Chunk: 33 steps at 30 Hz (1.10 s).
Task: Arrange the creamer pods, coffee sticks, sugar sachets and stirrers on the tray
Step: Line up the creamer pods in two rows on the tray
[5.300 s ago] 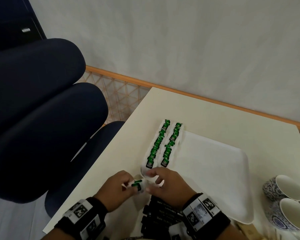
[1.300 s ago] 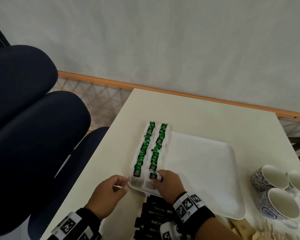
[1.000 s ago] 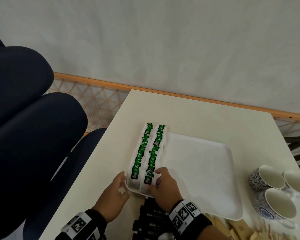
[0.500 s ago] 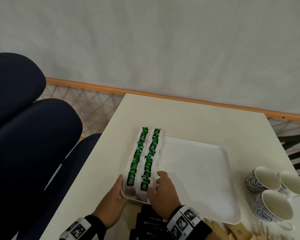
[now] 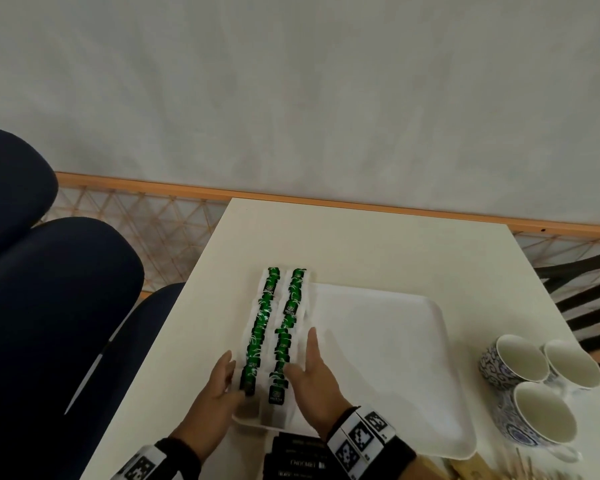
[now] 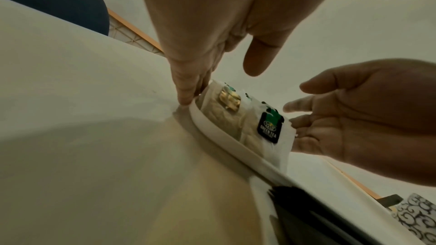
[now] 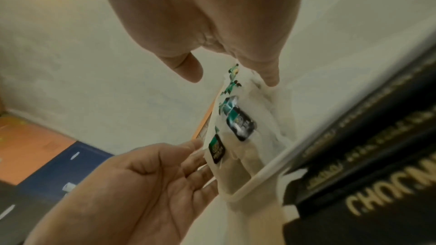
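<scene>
Hands squaring two sachet rows on the tray's left edge.
Left hand (image 5: 219, 386) and right hand (image 5: 310, 374), fingers straight, flank the sachets (image 5: 274, 337) between them on the tray (image 5: 395, 358); black sticks (image 5: 302, 459), near the right wrist, likely go next.

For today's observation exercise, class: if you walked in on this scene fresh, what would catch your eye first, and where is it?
Two long rows of green-labelled sachets stand out along the left edge of the white tray. The left hand and right hand flank the rows' near end with straight fingers. To the right of the tray, three blue-patterned cups cluster on the table.
</scene>
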Each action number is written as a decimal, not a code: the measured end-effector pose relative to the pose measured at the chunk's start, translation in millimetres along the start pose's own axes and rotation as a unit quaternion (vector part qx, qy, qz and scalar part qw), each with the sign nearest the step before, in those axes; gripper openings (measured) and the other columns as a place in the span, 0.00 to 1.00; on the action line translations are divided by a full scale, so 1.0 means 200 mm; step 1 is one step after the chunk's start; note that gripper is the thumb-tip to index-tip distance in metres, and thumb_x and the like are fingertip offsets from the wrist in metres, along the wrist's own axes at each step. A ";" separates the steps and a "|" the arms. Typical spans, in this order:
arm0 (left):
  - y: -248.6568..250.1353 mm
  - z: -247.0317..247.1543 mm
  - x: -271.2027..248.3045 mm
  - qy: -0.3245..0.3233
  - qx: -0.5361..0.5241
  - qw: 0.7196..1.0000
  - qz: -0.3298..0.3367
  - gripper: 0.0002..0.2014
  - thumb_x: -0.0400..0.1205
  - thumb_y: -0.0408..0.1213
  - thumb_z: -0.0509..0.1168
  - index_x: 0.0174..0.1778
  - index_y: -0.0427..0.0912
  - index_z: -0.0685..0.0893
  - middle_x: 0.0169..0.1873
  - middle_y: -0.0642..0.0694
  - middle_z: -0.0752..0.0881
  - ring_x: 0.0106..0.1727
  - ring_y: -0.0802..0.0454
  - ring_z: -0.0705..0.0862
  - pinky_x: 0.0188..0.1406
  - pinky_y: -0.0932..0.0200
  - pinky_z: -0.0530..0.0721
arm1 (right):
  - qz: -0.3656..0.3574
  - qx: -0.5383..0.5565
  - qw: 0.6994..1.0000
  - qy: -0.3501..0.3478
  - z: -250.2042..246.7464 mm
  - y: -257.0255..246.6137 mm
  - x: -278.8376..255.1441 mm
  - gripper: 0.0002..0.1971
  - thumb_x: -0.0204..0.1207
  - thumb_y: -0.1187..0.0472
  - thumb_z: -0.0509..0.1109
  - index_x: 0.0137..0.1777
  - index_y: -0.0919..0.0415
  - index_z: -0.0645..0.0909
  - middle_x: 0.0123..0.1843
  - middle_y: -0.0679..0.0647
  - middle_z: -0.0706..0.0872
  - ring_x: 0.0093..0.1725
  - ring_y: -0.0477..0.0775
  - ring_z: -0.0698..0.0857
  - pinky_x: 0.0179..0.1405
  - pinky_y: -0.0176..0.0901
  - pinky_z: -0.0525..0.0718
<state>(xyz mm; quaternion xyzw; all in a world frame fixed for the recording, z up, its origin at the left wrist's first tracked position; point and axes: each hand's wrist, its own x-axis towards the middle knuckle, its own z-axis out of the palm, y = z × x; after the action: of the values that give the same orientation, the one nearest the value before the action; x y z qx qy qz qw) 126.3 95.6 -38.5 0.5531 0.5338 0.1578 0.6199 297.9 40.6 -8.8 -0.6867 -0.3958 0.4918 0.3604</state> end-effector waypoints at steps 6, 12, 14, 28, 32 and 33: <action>0.04 -0.04 0.14 -0.020 -0.057 0.998 -0.018 0.30 0.86 0.42 0.58 0.83 0.60 0.54 0.79 0.58 0.66 0.78 0.54 0.66 0.81 0.46 0.61 | 0.003 0.058 0.998 0.004 0.02 -0.01 0.08 0.34 0.87 0.55 0.52 0.84 0.50 0.33 0.86 0.51 0.49 0.81 0.50 0.61 0.72 0.38 0.61; 0.07 -0.07 0.27 -0.027 -0.083 0.996 -0.033 0.29 0.85 0.46 0.59 0.80 0.67 0.56 0.78 0.61 0.67 0.77 0.52 0.68 0.79 0.40 0.63 | -0.011 0.069 0.996 0.056 0.01 -0.01 0.14 0.33 0.88 0.52 0.51 0.84 0.51 0.34 0.86 0.47 0.45 0.84 0.46 0.53 0.79 0.37 0.54; 0.10 -0.08 0.31 -0.027 -0.091 0.995 -0.034 0.28 0.85 0.46 0.58 0.80 0.65 0.56 0.75 0.60 0.69 0.77 0.51 0.68 0.79 0.41 0.64 | 0.007 0.117 0.990 0.081 -0.02 -0.01 0.19 0.32 0.88 0.51 0.51 0.84 0.48 0.35 0.86 0.47 0.46 0.84 0.48 0.53 0.83 0.45 0.54; 0.20 -0.05 0.47 -0.031 -0.117 0.992 -0.029 0.28 0.86 0.50 0.57 0.82 0.62 0.55 0.80 0.55 0.64 0.79 0.51 0.65 0.80 0.43 0.62 | -0.016 0.156 0.979 0.130 0.01 -0.05 0.33 0.33 0.83 0.37 0.43 0.84 0.45 0.39 0.84 0.38 0.48 0.77 0.33 0.54 0.76 0.31 0.53; 0.22 -0.06 0.51 -0.038 -0.125 0.991 -0.019 0.27 0.87 0.48 0.54 0.82 0.62 0.54 0.80 0.56 0.64 0.80 0.52 0.63 0.81 0.42 0.59 | -0.010 0.170 0.973 0.153 0.00 -0.03 0.37 0.35 0.79 0.34 0.42 0.84 0.45 0.39 0.86 0.41 0.46 0.81 0.36 0.51 0.80 0.37 0.52; 0.22 -0.06 0.53 -0.040 -0.119 0.992 -0.012 0.27 0.86 0.49 0.55 0.82 0.62 0.54 0.81 0.56 0.63 0.80 0.53 0.63 0.82 0.42 0.58 | -0.011 0.166 0.975 0.150 0.01 -0.03 0.38 0.34 0.81 0.37 0.42 0.84 0.45 0.39 0.86 0.41 0.46 0.79 0.34 0.52 0.79 0.35 0.52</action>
<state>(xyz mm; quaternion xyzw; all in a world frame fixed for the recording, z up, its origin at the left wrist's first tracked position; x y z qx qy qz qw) 173.3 199.7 -49.9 0.4748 0.4927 0.1898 0.7041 311.1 110.8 -33.3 -0.6786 -0.2580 0.4381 0.5301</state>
